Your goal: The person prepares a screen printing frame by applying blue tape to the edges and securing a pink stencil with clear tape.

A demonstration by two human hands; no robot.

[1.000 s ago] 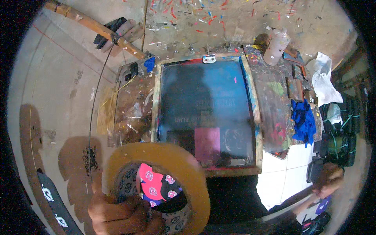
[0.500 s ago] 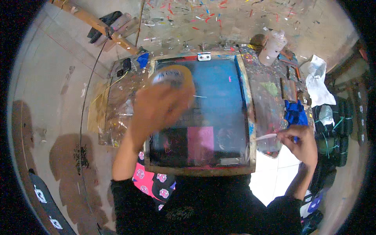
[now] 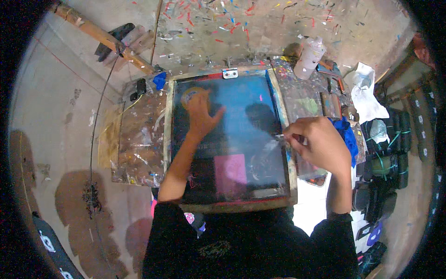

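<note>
A wooden-framed printing screen (image 3: 251, 107) with blue, black and pink mesh areas lies on the bench before me. My left hand (image 3: 202, 116) is over its upper left part, thumb stretched out and fingers apart. Just beyond those fingers a yellowish tape roll (image 3: 186, 96) rests on the mesh; whether the fingertips touch it I cannot tell. Above the frame's right side, my right hand (image 3: 318, 144) pinches a small pale strip (image 3: 279, 136), probably a piece of tape. Most of the strip is too faint to make out.
A metal hinge clamp (image 3: 230, 73) sits on the frame's far edge. To the right are a cloudy plastic bottle (image 3: 309, 58), a squeegee (image 3: 331, 106), a blue cloth (image 3: 344, 135) and white paper (image 3: 367, 93). The paint-spattered bench (image 3: 139, 139) extends left.
The tape roll has gone from my left hand to the mesh, and that hand has opened. My right hand has moved up and left over the frame with the strip. The view has shifted slightly.
</note>
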